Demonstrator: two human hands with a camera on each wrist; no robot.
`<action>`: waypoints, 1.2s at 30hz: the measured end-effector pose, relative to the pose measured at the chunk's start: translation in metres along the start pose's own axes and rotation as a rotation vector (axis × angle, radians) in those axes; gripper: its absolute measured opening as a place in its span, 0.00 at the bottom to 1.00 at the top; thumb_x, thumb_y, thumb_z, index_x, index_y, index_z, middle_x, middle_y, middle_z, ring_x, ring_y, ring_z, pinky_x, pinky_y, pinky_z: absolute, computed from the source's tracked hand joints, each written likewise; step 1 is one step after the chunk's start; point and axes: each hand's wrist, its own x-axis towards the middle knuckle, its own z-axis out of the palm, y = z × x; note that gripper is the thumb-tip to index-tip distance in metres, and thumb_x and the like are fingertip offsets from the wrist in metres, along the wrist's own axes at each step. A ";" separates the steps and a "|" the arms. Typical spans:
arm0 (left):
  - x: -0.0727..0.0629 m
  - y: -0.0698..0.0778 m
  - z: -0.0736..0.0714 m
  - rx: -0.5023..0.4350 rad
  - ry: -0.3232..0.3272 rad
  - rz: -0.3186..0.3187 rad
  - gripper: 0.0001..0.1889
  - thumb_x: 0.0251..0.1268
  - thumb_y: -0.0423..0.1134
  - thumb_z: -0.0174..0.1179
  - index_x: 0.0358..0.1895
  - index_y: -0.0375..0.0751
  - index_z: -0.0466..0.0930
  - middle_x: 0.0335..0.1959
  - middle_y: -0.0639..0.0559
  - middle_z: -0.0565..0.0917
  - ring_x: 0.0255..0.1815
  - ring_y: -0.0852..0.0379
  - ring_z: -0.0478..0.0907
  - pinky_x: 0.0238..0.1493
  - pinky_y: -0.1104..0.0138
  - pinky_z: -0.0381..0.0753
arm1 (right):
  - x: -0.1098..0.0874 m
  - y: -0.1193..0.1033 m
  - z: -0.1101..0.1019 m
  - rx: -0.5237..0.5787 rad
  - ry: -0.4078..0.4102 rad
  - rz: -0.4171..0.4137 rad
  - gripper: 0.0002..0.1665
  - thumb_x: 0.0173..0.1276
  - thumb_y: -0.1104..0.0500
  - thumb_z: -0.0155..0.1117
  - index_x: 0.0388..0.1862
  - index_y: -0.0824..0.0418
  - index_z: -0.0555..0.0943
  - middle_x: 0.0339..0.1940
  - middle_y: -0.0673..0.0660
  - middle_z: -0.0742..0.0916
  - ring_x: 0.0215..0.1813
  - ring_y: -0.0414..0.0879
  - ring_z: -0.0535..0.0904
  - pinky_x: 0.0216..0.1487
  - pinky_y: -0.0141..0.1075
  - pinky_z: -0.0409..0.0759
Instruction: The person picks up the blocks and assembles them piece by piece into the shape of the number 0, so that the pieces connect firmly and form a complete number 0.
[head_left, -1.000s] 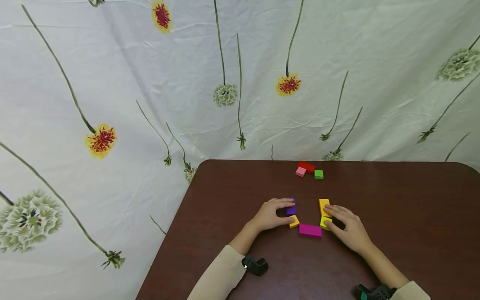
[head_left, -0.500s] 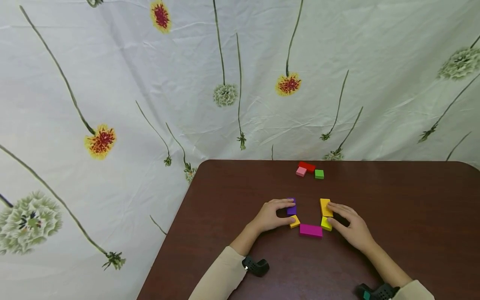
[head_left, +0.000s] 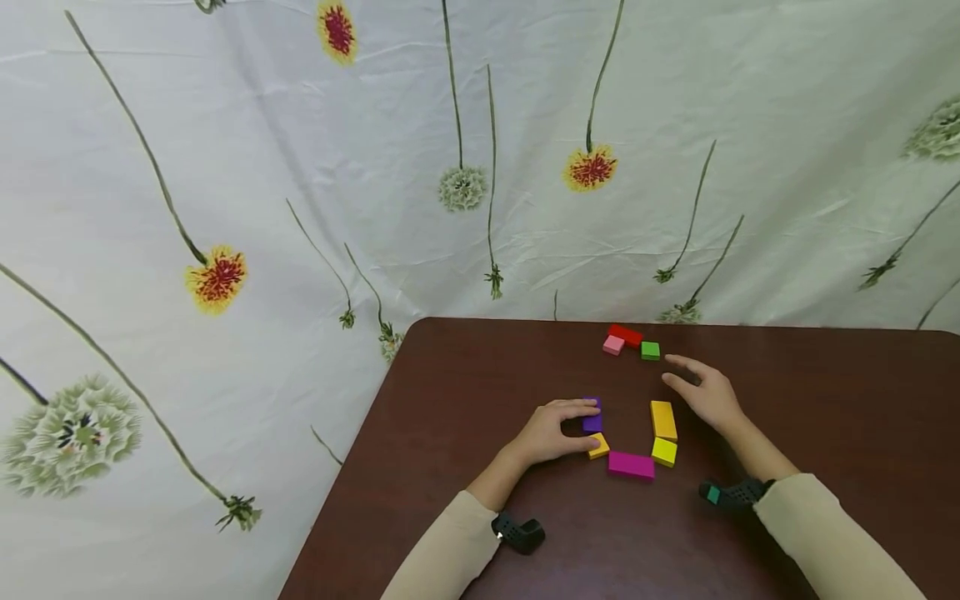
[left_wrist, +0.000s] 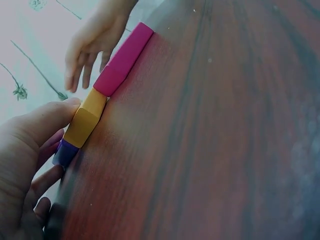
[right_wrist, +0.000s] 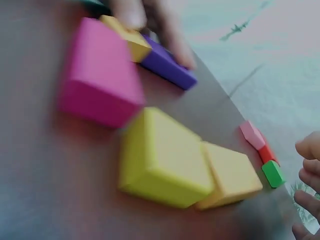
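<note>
My left hand (head_left: 551,432) rests beside two blocks, its thumb at the small orange block (head_left: 597,447) and its fingertips on the purple block (head_left: 592,421). Those two line up with the magenta block (left_wrist: 122,60), which lies nearest me. Across from them are a yellow block (right_wrist: 167,155) and a longer yellow-orange block (head_left: 663,420), end to end. My right hand (head_left: 708,393) holds nothing; its spread thumb and fingers reach toward the green block (head_left: 650,351). Beside that lie the pink block (head_left: 613,345) and the red block (head_left: 626,335).
The blocks lie on a dark brown table (head_left: 465,375). Behind its far edge hangs a white cloth (head_left: 375,150) printed with flowers. Each wrist wears a black strap, such as the left strap (head_left: 519,533).
My right hand has left the two yellow blocks and moved away from me, close to the green block. My left hand stays at the purple and orange blocks. The view has shifted slightly.
</note>
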 end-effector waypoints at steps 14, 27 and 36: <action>0.000 0.002 0.001 0.041 0.016 0.027 0.26 0.62 0.50 0.66 0.63 0.49 0.79 0.66 0.60 0.74 0.68 0.57 0.67 0.69 0.58 0.61 | 0.052 0.011 0.007 -0.142 -0.010 0.083 0.33 0.74 0.55 0.56 0.70 0.72 0.65 0.63 0.79 0.72 0.62 0.72 0.67 0.58 0.62 0.69; -0.003 -0.002 0.000 0.044 0.021 0.023 0.25 0.62 0.50 0.66 0.62 0.49 0.80 0.65 0.60 0.75 0.67 0.60 0.67 0.69 0.60 0.60 | 0.056 0.006 0.009 -0.198 -0.023 0.030 0.26 0.74 0.57 0.58 0.64 0.73 0.72 0.60 0.78 0.74 0.58 0.73 0.69 0.56 0.63 0.68; -0.002 -0.003 -0.001 0.040 0.021 0.024 0.26 0.61 0.50 0.66 0.62 0.49 0.80 0.65 0.60 0.75 0.68 0.60 0.67 0.69 0.60 0.61 | 0.045 0.008 0.009 -0.168 0.034 0.014 0.24 0.73 0.57 0.60 0.61 0.71 0.76 0.59 0.76 0.76 0.58 0.72 0.70 0.55 0.62 0.70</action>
